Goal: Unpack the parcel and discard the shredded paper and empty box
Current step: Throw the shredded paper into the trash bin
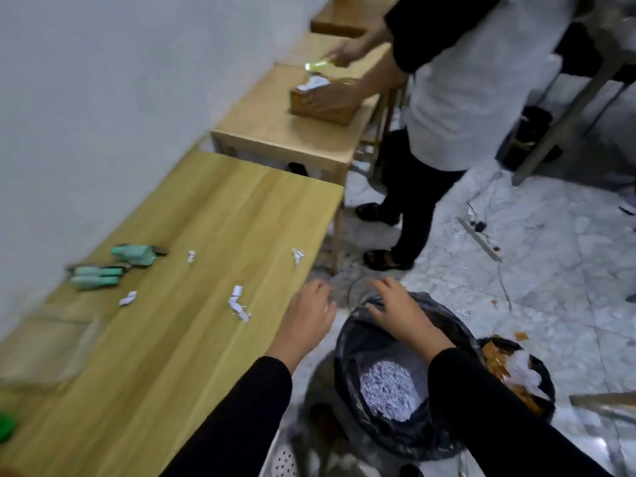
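Inside black bin bag [347, 342], shredded paper [390, 390]

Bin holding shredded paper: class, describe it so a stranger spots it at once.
Find the long wooden table; two bins stand on the floor beside its right edge. Take the bin nearer the table. It holds only white shredded paper; its neighbour also holds brown scraps.

Blurred and cropped
Motion blur smears the mint-green plastic items [113, 266]; the left edge cuts off a bright green object [6, 429].
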Demonstrator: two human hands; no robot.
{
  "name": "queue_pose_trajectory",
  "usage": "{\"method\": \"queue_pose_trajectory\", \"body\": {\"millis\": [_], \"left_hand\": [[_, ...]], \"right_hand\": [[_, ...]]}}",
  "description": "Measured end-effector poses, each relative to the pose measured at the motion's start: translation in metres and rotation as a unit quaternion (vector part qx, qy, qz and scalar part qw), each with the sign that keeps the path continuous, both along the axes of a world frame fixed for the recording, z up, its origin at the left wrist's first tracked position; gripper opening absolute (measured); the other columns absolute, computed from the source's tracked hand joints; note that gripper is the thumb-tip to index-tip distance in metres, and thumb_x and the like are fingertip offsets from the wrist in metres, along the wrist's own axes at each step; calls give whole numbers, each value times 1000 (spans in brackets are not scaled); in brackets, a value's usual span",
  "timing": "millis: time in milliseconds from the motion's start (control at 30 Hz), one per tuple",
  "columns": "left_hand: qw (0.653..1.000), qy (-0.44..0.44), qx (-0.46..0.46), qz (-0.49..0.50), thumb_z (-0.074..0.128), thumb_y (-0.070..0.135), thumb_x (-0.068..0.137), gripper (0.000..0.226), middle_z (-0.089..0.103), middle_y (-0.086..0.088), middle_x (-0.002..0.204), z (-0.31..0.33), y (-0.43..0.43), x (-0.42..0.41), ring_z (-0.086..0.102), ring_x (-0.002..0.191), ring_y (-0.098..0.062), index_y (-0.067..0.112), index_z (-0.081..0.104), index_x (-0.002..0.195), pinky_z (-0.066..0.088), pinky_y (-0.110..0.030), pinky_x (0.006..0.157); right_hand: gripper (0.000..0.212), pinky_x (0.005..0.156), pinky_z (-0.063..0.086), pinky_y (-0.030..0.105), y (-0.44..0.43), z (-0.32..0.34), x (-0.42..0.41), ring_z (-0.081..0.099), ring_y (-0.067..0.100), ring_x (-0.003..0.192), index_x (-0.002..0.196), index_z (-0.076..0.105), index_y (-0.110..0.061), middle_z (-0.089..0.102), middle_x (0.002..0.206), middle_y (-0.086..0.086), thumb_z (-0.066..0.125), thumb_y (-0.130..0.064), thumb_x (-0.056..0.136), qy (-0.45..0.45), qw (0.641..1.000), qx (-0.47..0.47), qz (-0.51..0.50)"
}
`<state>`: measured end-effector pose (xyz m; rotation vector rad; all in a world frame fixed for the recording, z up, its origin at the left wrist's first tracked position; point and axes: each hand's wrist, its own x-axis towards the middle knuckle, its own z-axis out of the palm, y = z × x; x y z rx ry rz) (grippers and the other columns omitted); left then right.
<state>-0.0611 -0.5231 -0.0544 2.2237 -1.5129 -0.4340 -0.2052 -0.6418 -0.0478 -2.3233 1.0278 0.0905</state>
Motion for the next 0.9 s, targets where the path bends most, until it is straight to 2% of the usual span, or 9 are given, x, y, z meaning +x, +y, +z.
{"method": "queue_pose_trajectory", "body": {"millis": [100,200,333,433,567,667,733,900], "left_hand": [[986,-7,-45,160,46,27,94,35,51,-5,127,1,47,46,48,116,-21,12,50,125,42,-34,95],[946,-21,-52,320,46,31,92,37,51,-8,123,-5,97,85,50,112,-25,11,45,124,44,-37,88],[895,-23,-2,445,46,32,93,49,46,-16,133,-18,145,131,44,122,-31,4,38,133,42,-43,99],[884,-18,16,467,43,35,95,56,37,-15,143,-29,157,156,36,131,-29,5,29,141,36,-43,107],[888,-16,46,457,36,37,98,62,17,-11,156,-42,150,176,14,144,-24,6,15,148,18,-38,118],[895,-31,68,440,33,36,99,60,13,-9,158,-48,142,185,10,146,-22,7,15,148,12,-38,119],[901,-34,63,428,34,32,99,56,17,-8,157,-50,139,185,13,145,-20,8,19,148,9,-37,119],[928,-22,26,372,37,25,99,47,27,-3,154,-47,139,165,19,144,-15,13,30,144,7,-30,117]], "right_hand": [[61,99,42,35,18,9,51,37,24,130,145,23,-18,29,144,5,49,-38,93,-42,997,21,62],[70,110,32,36,26,8,91,17,21,143,148,12,-24,12,156,2,46,-49,92,-59,993,25,97],[80,115,21,38,23,-2,134,6,22,146,149,4,-22,3,159,6,43,-57,88,-32,991,-2,128],[90,119,14,38,26,-14,156,1,23,147,149,2,-17,3,159,9,34,-68,83,-4,986,-22,165],[110,119,5,34,48,-29,165,-6,21,146,148,-1,-13,-2,159,10,15,-85,66,-31,970,-31,238],[114,118,-3,31,69,-37,177,-15,20,145,147,-9,-13,-12,158,9,25,-87,66,-49,952,-35,299],[115,118,-2,34,76,-43,193,-17,19,144,146,-12,-14,-14,157,8,36,-84,69,-59,943,-51,323],[110,118,4,36,81,-49,249,-3,26,146,148,1,-10,1,158,16,39,-79,72,-75,927,-87,356]]}}
